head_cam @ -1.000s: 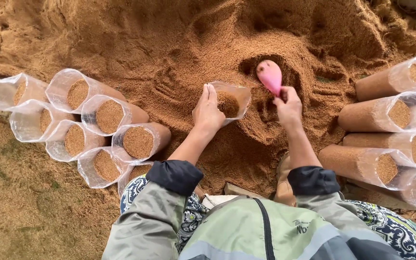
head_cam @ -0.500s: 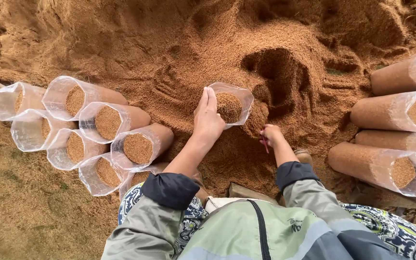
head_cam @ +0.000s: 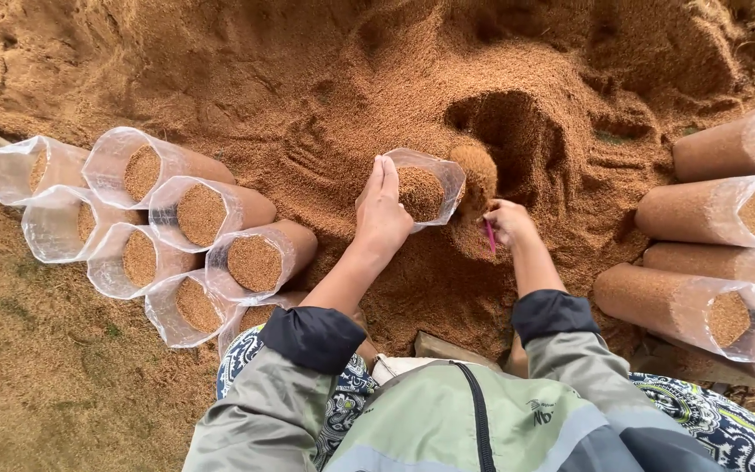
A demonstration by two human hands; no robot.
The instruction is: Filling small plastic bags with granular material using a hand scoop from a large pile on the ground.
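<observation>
Clear plastic forms the bag point(head_cam: 425, 188) at the centre, partly filled with reddish-brown sawdust and propped mouth-up against the foot of the heap point(head_cam: 377, 79). The left hand point(head_cam: 384, 210) lies flat against the bag's near-left rim, fingers together and extended, holding it open. Just right of the bag, the right hand point(head_cam: 509, 223) is closed round a pink scoop point(head_cam: 482, 188), whose heaped bowl tips at the bag's mouth. Behind them a dug hollow point(head_cam: 517, 131) darkens the loose, grainy pile. Filled cylindrical bags lie stacked on their sides at left point(head_cam: 194, 227) and at right point(head_cam: 727, 236). Trampled sawdust covers the ground point(head_cam: 37, 385).
</observation>
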